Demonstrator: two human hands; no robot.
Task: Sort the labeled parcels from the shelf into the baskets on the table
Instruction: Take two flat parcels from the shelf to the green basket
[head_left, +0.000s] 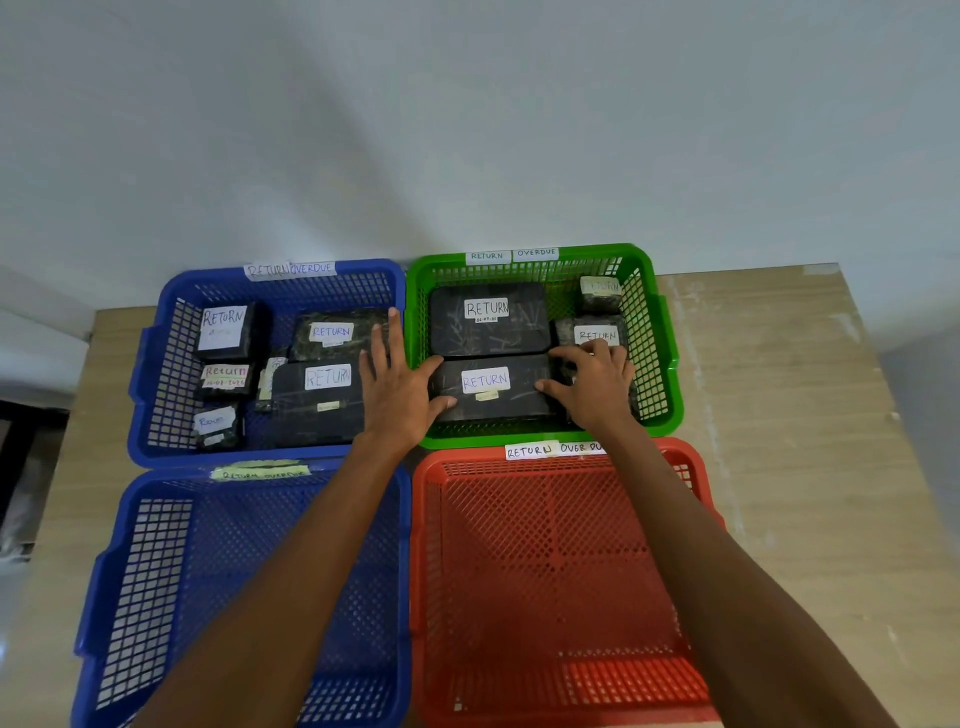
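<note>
The black wrapped parcel labelled RETURN (493, 387) lies flat at the front of the green plastic mesh basket (669, 364). The left hand (397, 395), fingers straight, braces one end; the right hand (597, 389) curls round the other. Square it, label up, then release.

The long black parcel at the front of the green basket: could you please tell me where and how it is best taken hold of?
Probably by its two short ends, from above, one hand at each. The long black parcel lies flat across the green basket, with another parcel close behind and the basket wall in front, leaving little finger room along its long sides.
</note>
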